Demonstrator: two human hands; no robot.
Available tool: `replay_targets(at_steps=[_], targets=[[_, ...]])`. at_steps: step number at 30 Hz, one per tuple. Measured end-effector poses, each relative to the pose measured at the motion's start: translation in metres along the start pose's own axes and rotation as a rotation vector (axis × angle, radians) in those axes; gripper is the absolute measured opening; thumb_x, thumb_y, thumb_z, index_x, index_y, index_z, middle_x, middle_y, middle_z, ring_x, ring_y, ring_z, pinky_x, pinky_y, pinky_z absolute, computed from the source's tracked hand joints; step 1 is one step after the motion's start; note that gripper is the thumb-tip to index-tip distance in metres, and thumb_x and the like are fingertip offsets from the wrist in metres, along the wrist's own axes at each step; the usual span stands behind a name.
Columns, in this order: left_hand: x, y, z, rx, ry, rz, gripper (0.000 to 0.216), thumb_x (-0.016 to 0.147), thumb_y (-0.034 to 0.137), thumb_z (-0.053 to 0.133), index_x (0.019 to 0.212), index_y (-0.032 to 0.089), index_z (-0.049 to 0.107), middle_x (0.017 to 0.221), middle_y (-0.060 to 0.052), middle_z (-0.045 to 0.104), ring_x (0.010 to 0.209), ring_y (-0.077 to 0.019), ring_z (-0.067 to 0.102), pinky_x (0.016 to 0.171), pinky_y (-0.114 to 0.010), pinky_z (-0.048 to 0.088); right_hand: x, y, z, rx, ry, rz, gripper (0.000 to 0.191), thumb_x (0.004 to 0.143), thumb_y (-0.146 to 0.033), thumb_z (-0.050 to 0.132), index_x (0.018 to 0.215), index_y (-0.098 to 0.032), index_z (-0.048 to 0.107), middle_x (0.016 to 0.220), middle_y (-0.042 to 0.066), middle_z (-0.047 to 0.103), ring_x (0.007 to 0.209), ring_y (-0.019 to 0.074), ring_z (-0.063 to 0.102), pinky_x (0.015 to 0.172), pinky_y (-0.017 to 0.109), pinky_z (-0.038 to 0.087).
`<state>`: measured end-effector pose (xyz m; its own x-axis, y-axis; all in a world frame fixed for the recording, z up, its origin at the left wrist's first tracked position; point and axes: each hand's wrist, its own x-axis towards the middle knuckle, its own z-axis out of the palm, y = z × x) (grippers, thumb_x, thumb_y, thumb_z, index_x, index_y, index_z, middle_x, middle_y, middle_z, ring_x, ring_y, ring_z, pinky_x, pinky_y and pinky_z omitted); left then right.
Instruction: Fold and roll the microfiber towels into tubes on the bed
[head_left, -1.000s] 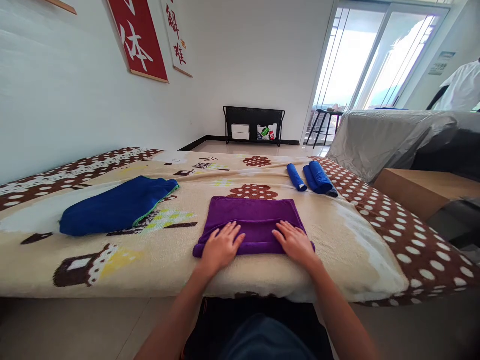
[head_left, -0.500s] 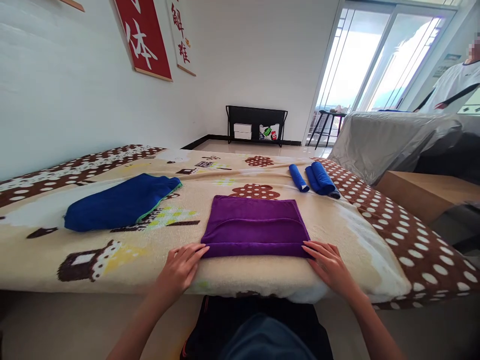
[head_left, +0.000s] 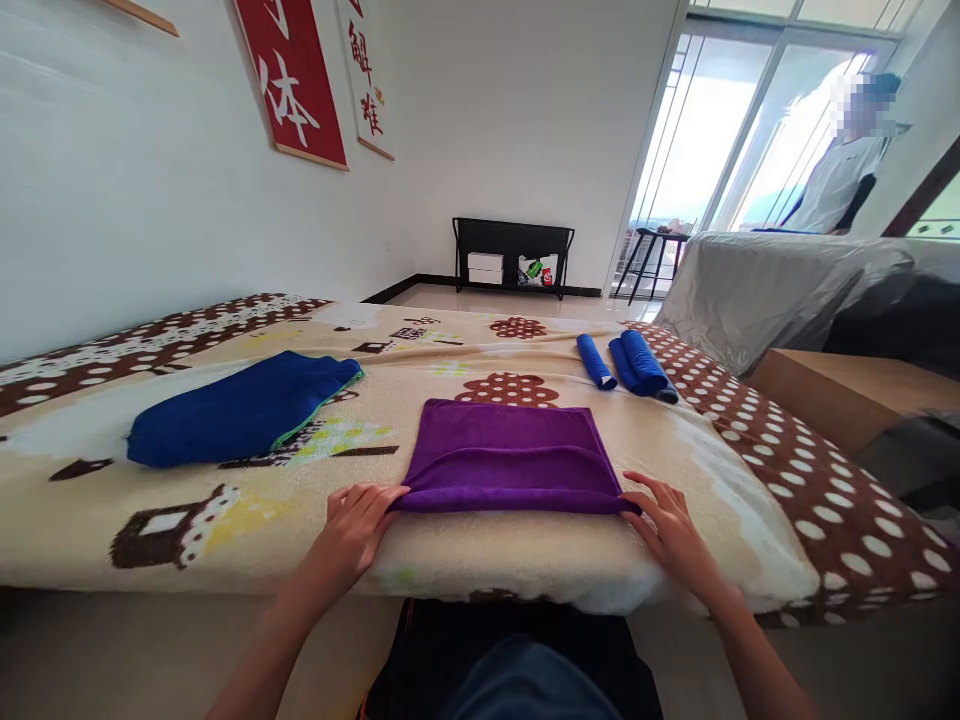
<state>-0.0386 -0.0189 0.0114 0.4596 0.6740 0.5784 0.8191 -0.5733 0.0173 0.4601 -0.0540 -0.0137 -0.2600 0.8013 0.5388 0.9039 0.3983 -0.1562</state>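
In the head view, a patterned blanket fills the middle of the frame, and a purple cloth lies on it at lower centre, close to the near edge, apparently so that both arms reach it easily. The left hand has its fingertips together on the left end of the cloth's near, rolled edge. The right hand pinches the opposite end between thumb and fingers, the index finger raised a little. Holding one end in each grip seems meant to keep the roll straight and taut; a loose ridge runs across the cloth just beyond it.

At left of the frame a blue cloth lies loosely folded, well apart from the hands. Right of centre, farther back, sit a slim blue roll and a thicker blue bundle, side by side, probably set there to leave working room. At upper right, a person stands behind a grey sheet.
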Motion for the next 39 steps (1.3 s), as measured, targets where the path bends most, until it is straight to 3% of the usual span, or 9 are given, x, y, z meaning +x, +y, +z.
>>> replay_targets(at_steps=[7,11,16,20,24,27,30,35,39], targets=[[-0.002,0.008,0.007,-0.002,-0.045,-0.162,0.037,0.098,0.024,0.039,0.130,0.025,0.057,0.112,-0.007,0.068,0.101,-0.0242,0.060,0.092,-0.038,0.041,0.005,-0.010,-0.007,0.001,-0.082,0.119,0.028,0.099,-0.039,0.042,0.098,-0.027,0.067,0.139,0.007,0.055,0.125,0.0270,0.052,0.099,0.047,0.043],[0.031,0.061,0.032,0.090,0.081,-0.185,0.047,0.093,0.009,0.036,0.131,0.021,0.059,0.119,-0.013,0.066,0.115,-0.0278,0.057,0.100,-0.045,0.035,0.031,-0.059,0.021,-0.114,0.157,0.192,0.030,0.096,-0.021,0.040,0.115,-0.022,0.064,0.140,0.012,0.055,0.126,0.0294,0.051,0.103,0.052,0.037],[0.083,0.127,0.060,-0.104,-0.115,0.049,0.038,0.100,0.024,0.038,0.131,0.018,0.060,0.128,-0.009,0.068,0.119,-0.0220,0.061,0.099,-0.038,0.043,0.068,-0.125,0.049,0.076,-0.046,-0.101,0.037,0.101,-0.027,0.040,0.134,-0.024,0.057,0.136,0.007,0.062,0.125,0.0210,0.057,0.104,0.040,0.042],[0.085,0.101,0.061,-0.053,-0.166,-0.075,0.042,0.103,0.038,0.036,0.127,0.018,0.064,0.134,-0.009,0.064,0.129,-0.0236,0.056,0.102,-0.041,0.043,0.076,-0.097,0.050,0.028,-0.073,0.051,0.040,0.103,-0.040,0.038,0.130,-0.023,0.062,0.136,0.006,0.062,0.130,0.0226,0.055,0.107,0.044,0.042],[0.049,0.039,0.043,0.048,-0.160,-0.271,0.042,0.101,0.040,0.036,0.128,0.022,0.065,0.135,-0.008,0.064,0.130,-0.0250,0.055,0.103,-0.044,0.043,0.058,-0.037,0.038,-0.062,-0.082,0.194,0.043,0.103,-0.044,0.037,0.130,-0.024,0.063,0.138,0.007,0.060,0.131,0.0243,0.054,0.107,0.046,0.043],[0.030,0.020,0.030,0.143,-0.118,-0.336,0.043,0.100,0.038,0.037,0.123,0.019,0.068,0.132,-0.012,0.064,0.131,-0.0298,0.054,0.109,-0.054,0.035,0.049,-0.029,0.032,-0.115,-0.068,0.217,0.043,0.102,-0.040,0.038,0.131,-0.020,0.063,0.140,0.010,0.058,0.134,0.0259,0.051,0.111,0.048,0.039],[0.038,0.041,0.027,0.178,-0.079,-0.303,0.044,0.100,0.031,0.034,0.126,0.014,0.066,0.139,-0.016,0.058,0.136,-0.0319,0.048,0.113,-0.059,0.027,0.057,-0.062,0.032,-0.086,-0.072,0.178,0.042,0.102,-0.029,0.035,0.130,-0.017,0.063,0.144,0.011,0.054,0.138,0.0252,0.046,0.114,0.047,0.034],[0.086,0.103,0.048,-0.116,-0.325,-0.067,0.045,0.101,0.033,0.034,0.136,0.021,0.058,0.142,-0.007,0.057,0.134,-0.0203,0.052,0.112,-0.039,0.039,0.094,-0.129,0.043,0.163,-0.324,-0.031,0.044,0.103,-0.035,0.033,0.141,-0.024,0.054,0.145,0.005,0.053,0.137,0.0177,0.048,0.113,0.036,0.037],[0.101,0.098,0.060,-0.135,-0.375,-0.171,0.045,0.102,0.037,0.032,0.134,0.023,0.061,0.142,-0.006,0.057,0.136,-0.0201,0.049,0.111,-0.038,0.040,0.111,-0.109,0.050,0.118,-0.380,0.101,0.050,0.103,-0.045,0.033,0.138,-0.018,0.057,0.146,0.009,0.052,0.141,0.0234,0.042,0.115,0.041,0.034]])
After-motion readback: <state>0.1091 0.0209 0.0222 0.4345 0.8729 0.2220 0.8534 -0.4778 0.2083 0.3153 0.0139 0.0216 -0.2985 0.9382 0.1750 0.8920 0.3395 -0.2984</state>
